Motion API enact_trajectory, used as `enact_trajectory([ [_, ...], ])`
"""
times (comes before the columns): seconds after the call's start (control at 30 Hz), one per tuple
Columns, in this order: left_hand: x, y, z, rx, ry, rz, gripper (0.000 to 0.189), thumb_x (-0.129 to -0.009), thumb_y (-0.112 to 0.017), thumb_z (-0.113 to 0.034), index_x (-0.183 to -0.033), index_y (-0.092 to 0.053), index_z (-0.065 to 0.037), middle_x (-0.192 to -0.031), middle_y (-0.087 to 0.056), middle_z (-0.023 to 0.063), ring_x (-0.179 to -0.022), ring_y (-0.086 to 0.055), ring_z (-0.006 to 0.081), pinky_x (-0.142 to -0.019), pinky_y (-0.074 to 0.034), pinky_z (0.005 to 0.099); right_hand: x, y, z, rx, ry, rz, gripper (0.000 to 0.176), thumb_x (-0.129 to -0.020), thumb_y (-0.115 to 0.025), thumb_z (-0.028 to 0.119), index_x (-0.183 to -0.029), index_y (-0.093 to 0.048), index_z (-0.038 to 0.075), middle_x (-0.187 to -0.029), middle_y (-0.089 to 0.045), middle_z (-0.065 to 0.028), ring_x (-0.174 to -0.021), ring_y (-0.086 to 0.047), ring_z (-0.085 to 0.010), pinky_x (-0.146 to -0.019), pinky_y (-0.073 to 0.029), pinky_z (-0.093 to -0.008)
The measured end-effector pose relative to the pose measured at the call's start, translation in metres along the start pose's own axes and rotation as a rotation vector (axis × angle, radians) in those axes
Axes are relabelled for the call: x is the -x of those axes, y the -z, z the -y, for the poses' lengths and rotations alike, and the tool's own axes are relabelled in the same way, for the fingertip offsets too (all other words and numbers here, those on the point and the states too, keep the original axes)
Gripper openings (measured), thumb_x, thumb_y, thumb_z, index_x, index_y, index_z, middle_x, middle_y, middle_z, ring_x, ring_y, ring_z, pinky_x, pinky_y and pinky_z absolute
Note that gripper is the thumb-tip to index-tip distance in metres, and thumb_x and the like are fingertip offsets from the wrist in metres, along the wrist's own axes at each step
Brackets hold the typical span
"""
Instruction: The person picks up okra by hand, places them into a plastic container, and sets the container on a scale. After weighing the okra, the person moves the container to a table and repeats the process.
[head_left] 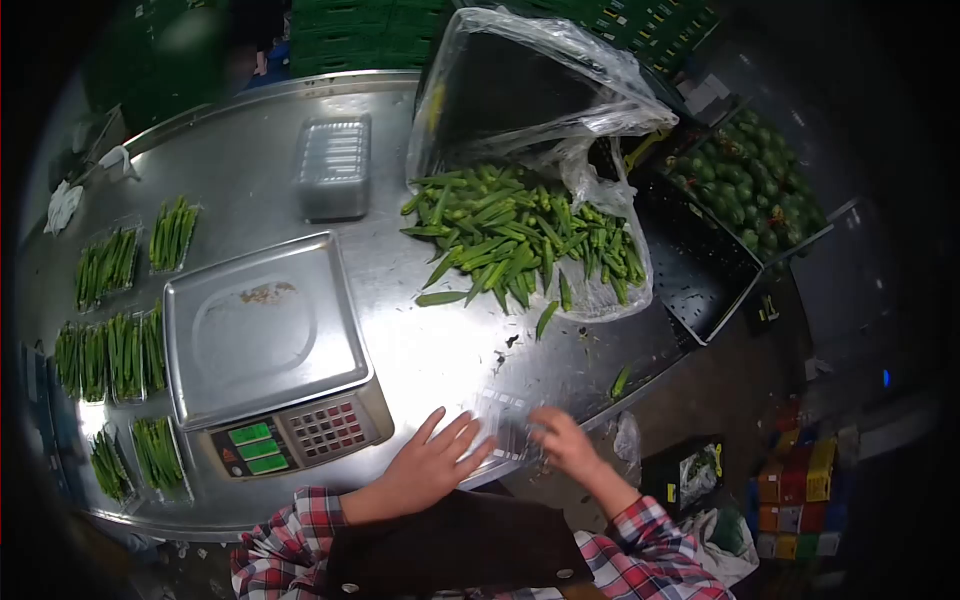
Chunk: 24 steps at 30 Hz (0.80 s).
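A clear plastic tray (pixel 502 410) lies on the steel table near its front edge, between my two hands. My left hand (pixel 435 465) is open, its fingers spread and reaching to the tray's left side. Just off the tray's right side is my right hand (pixel 568 447), with loosely bent fingers and nothing visible in them. Beyond the tray, a loose heap of okra (pixel 520 235) spills from a plastic-lined crate (pixel 520 95). To the left of my left hand stands a weighing scale (pixel 270 320) with a bare pan and lit green displays.
Several packed okra trays (pixel 125 350) line the table's left side. A stack of clear trays (pixel 335 165) stands behind the scale. At the right are a black crate (pixel 700 265) and a crate of dark green produce (pixel 745 180). Colourful boxes (pixel 797 485) lie lower right.
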<state>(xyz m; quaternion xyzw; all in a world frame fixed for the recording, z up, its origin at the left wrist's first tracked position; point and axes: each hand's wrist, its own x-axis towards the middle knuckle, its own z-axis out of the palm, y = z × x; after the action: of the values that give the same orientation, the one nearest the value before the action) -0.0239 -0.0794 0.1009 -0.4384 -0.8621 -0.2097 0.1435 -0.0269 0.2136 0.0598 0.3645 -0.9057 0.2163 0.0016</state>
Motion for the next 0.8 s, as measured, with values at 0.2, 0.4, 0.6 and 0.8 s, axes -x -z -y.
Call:
enact_trajectory([
  [0.2, 0.021, -0.088, 0.004, 0.233, 0.228, 0.482, 0.031, -0.075, -0.052, -0.016, -0.104, -0.058, -0.010, -0.101, -0.057, 0.0106, -0.085, -0.054, 0.0262, -0.071, -0.045, 0.0366, -0.015, -0.008, -0.049, -0.101, -0.195, 0.048, 0.038, -0.068, -0.053, -0.007, -0.104, -0.053, 0.006, -0.113, -0.050, -0.0163, -0.105, -0.048, -0.0347, -0.090, -0.040, -0.0383],
  [0.4, 0.029, -0.141, -0.024, 0.138, 0.500, 0.238, 0.027, -0.076, -0.056, -0.020, -0.102, -0.061, -0.015, -0.099, -0.057, 0.0086, -0.087, -0.055, 0.0257, -0.070, -0.045, 0.0360, -0.146, -0.001, -0.165, -0.161, -0.037, -0.204, 0.024, -0.076, -0.053, 0.002, -0.100, -0.053, 0.000, -0.093, -0.054, -0.0173, -0.091, -0.049, -0.0338, -0.081, -0.040, -0.0399],
  [0.6, -0.040, -0.089, -0.039, 0.312, 0.847, 0.009, 0.025, -0.076, -0.063, -0.019, -0.099, -0.061, -0.008, -0.094, -0.060, 0.0083, -0.091, -0.056, 0.0252, -0.075, -0.045, 0.0365, -0.267, -0.016, -0.175, 0.218, 0.027, 0.027, 0.036, -0.067, -0.061, 0.010, -0.102, -0.056, 0.005, -0.094, -0.054, -0.0115, -0.095, -0.049, -0.0277, -0.084, -0.037, -0.0386],
  [0.8, -0.084, -0.093, 0.008, 1.163, 1.150, -0.264, 0.026, -0.086, -0.055, -0.017, -0.109, -0.055, -0.006, -0.104, -0.059, 0.0062, -0.101, -0.054, 0.0206, -0.085, -0.042, 0.0316, -0.279, -0.014, -0.183, 0.315, 0.016, 0.035, 0.040, -0.062, -0.064, 0.014, -0.101, -0.058, 0.004, -0.088, -0.053, -0.0112, -0.091, -0.049, -0.0269, -0.080, -0.038, -0.0394],
])
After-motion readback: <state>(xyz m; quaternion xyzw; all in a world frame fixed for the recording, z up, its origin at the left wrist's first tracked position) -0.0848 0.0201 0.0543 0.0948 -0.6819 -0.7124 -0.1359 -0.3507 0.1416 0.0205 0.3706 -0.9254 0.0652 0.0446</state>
